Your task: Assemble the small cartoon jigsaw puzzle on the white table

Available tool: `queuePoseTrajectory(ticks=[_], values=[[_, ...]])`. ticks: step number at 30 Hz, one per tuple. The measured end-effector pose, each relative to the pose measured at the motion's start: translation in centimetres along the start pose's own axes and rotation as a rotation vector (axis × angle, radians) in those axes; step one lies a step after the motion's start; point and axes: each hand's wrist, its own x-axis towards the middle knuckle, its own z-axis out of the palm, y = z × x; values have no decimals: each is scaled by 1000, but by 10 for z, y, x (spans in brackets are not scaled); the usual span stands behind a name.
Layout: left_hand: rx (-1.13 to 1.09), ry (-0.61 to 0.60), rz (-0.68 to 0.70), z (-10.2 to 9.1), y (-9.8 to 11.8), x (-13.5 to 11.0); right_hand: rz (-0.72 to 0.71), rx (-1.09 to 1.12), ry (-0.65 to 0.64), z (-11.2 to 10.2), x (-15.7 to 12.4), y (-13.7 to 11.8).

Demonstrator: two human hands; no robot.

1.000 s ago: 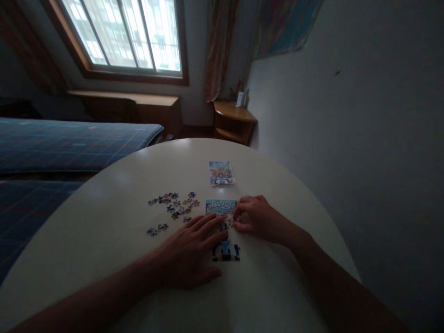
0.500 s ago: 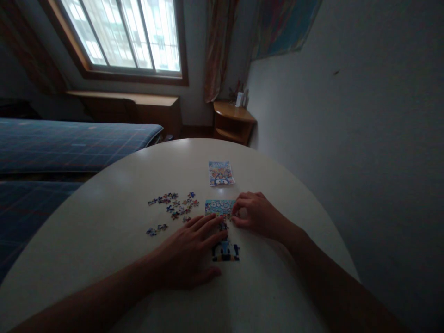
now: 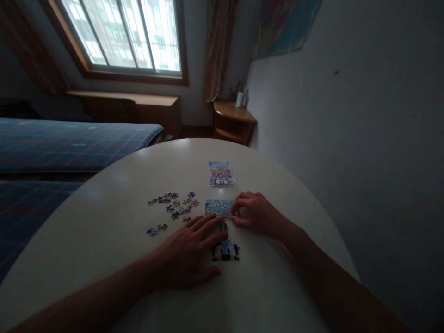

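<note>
My left hand (image 3: 194, 249) lies flat with fingers spread, its fingertips resting on the partly assembled jigsaw puzzle (image 3: 218, 206) and hiding part of it. My right hand (image 3: 255, 213) is curled in a pinch at the right edge of the puzzle's upper section, on a jigsaw piece mostly covered by the fingers. The upper section carries light-blue lettering. Below the left fingers, a joined lower section (image 3: 225, 252) shows a dark-blue and light-blue cartoon face. Loose jigsaw pieces (image 3: 176, 203) are scattered left of the puzzle, with a few more (image 3: 156, 230) beside my left forearm.
A printed picture sheet or packet (image 3: 221, 174) lies beyond the puzzle on the round white table (image 3: 277, 185). A plaid mattress (image 3: 76, 143) stands to the left. A wooden corner shelf (image 3: 234, 113) is behind, and a bare wall runs along the right.
The fingers of my right hand have closed in slightly at the puzzle's right edge. My left hand and the loose pieces stay where they were.
</note>
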Motion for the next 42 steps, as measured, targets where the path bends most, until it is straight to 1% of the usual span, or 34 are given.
queuePoseTrajectory(ticks=[4, 7, 13, 17, 20, 23, 26, 29, 35, 42], values=[[-21, 23, 12, 1, -1, 0, -38, 29, 15, 0, -1, 0], [-23, 28, 11, 0, 0, 0, -73, 47, 4, 0, -2, -2], [-5, 11, 8, -1, 0, 0, -77, 49, -8, -1, -1, -4], [-15, 22, 12, 0, -1, -1, -93, 58, -6, 2, 0, 1], [-19, 20, 12, 0, -1, -2, -117, 105, -3, 4, 1, 6], [-27, 23, 14, 1, -1, -2, -130, 158, -5, 2, 0, 10], [-26, 26, 8, 2, -2, -2, -102, 175, 24, -2, -1, 16], [-20, 32, 2, 3, -2, -2, -45, 152, 76, -2, -2, 22], [-7, 15, 2, 3, -2, -2, 9, 104, 29, 7, -2, 31], [-27, 26, 2, 3, -2, -1, 85, 113, 70, 11, 0, 30]])
